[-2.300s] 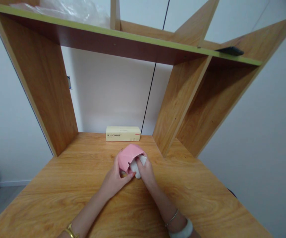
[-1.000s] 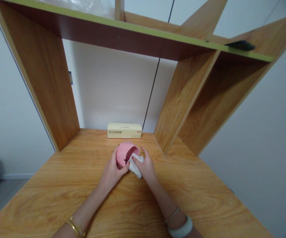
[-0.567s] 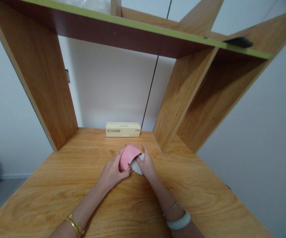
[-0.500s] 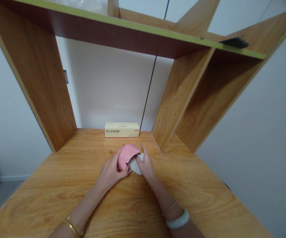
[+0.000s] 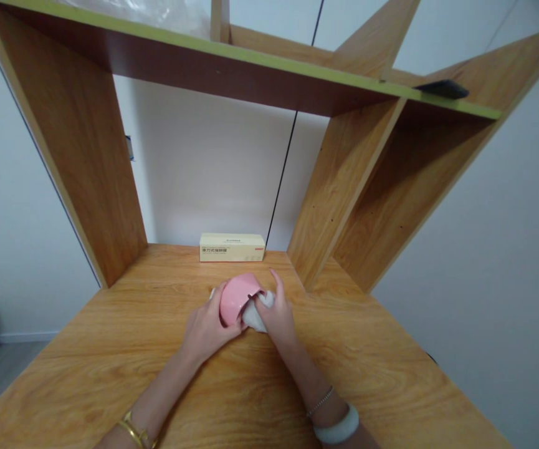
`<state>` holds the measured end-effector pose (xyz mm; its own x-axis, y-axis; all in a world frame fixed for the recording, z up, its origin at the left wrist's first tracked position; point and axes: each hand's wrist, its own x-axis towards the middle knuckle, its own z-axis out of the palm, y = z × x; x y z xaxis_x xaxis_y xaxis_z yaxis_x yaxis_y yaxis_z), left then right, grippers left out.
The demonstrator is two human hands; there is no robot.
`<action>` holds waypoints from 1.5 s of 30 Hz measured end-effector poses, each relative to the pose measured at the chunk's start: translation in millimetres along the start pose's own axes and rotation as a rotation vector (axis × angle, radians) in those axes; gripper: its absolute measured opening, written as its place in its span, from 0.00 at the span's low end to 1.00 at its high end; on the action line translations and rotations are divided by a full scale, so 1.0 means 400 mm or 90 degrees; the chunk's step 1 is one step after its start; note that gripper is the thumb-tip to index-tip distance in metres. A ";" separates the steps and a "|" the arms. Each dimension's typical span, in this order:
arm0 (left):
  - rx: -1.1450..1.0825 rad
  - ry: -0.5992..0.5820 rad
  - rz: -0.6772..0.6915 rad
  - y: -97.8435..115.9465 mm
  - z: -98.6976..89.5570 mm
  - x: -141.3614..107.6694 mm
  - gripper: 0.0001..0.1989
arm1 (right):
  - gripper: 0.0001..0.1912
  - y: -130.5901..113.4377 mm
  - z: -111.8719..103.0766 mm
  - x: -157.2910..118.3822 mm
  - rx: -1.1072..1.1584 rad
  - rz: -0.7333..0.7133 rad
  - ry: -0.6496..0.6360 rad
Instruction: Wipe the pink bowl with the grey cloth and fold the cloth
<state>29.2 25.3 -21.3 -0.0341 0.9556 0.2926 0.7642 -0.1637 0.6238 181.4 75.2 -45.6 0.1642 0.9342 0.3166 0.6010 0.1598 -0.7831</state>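
A pink bowl-like object (image 5: 240,295) is tilted on its side above the wooden table, its opening turned to the right. My left hand (image 5: 208,327) grips it from the left, with the thumb at the lower rim. In my right hand (image 5: 276,315) is a white cloth (image 5: 253,317), pressed against the inside of the pink object at its opening. The right index finger sticks up, and the fingertips inside are partly hidden by the cloth and the rim.
A cream box (image 5: 232,247) with printed text stands at the back of the table (image 5: 232,386). Wooden shelf panels rise on the left (image 5: 73,149) and right (image 5: 344,193). A dark flat object (image 5: 444,89) lies on the upper shelf (image 5: 269,59).
The pink object has turned in my left hand, so the dark notch on its rim has moved up and right. The view has shifted slightly.
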 end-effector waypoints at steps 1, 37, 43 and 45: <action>0.028 -0.002 -0.001 0.003 -0.006 -0.001 0.37 | 0.33 -0.004 -0.005 -0.003 -0.038 -0.012 -0.005; -0.117 -0.001 0.078 -0.023 0.022 0.005 0.30 | 0.30 0.027 -0.003 0.018 -0.098 -0.010 -0.097; -0.179 -0.004 0.069 -0.039 0.033 0.013 0.37 | 0.25 0.055 0.031 0.026 0.179 -0.012 -0.038; -0.216 0.002 0.088 -0.035 0.035 0.015 0.40 | 0.24 0.049 0.044 0.021 0.289 0.006 -0.040</action>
<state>27.4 36.8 -38.7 0.0524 0.9183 0.3925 0.5042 -0.3636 0.7834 180.8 92.0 -67.6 0.1110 0.9516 0.2867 0.1933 0.2623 -0.9454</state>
